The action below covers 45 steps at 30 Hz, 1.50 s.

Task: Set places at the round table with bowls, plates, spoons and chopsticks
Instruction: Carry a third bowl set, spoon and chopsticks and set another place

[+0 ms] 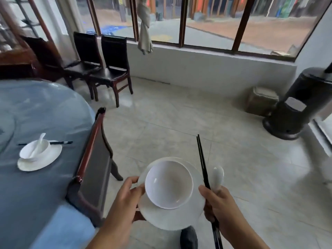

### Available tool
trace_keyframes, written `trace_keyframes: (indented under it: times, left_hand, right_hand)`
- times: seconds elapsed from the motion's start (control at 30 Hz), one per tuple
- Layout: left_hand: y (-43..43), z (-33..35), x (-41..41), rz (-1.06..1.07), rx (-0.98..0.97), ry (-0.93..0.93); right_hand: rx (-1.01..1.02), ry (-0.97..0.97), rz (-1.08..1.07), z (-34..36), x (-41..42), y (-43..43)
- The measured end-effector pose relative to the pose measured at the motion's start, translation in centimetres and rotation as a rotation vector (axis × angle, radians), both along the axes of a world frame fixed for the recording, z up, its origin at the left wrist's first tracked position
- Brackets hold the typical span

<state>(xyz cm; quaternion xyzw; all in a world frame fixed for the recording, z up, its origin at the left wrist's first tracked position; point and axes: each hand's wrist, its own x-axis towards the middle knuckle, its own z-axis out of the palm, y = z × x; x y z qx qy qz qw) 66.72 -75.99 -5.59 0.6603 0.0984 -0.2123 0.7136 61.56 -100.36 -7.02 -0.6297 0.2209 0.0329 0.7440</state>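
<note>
Head cam: L hand [124, 200] grips plate [172, 216] (w/ bowl [168, 184]); R hand [221, 205] clasps chopsticks [203, 162], spoon [217, 177].

A dark chair [93, 164] stands pushed against the blue cloth [36, 194]. Two more chairs [109, 69] sit near the window [206, 24], where a knotted curtain [145, 27] hangs. A black heater [298, 103] stands right, a box [260, 101] just beside it.

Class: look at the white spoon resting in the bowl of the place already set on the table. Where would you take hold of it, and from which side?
Probably by its handle. The spoon lies with its scoop down in the bowl and its handle leaning up past the far rim, near the chopsticks. That raised end is free, so come from above at the far side and pinch it there.
</note>
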Motion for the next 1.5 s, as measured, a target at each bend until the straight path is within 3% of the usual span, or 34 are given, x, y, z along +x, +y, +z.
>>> trace_keyframes:
  times: [0.27,0.5,1.1,1.5]
  left_hand:
    - [-4.8,-0.3,18.7,0.283,-0.025,-0.018]
    - [-3.4,-1.4,35.8,0.525,0.062,-0.029]
    - [11.2,0.2,84.9,0.816,0.065,-0.035]
    - [24.0,-0.6,112.7,1.187,0.093,0.000]
  right_hand:
    - [-0.021,0.013,0.263,2.3,24.6,-5.3]
    - [-0.018,0.009,0.472,0.2,46.2,-3.3]
    - [-0.015,-0.010,0.791,1.9,102.4,14.3]
    - [-0.035,0.001,1.106,1.8,137.0,32.6]
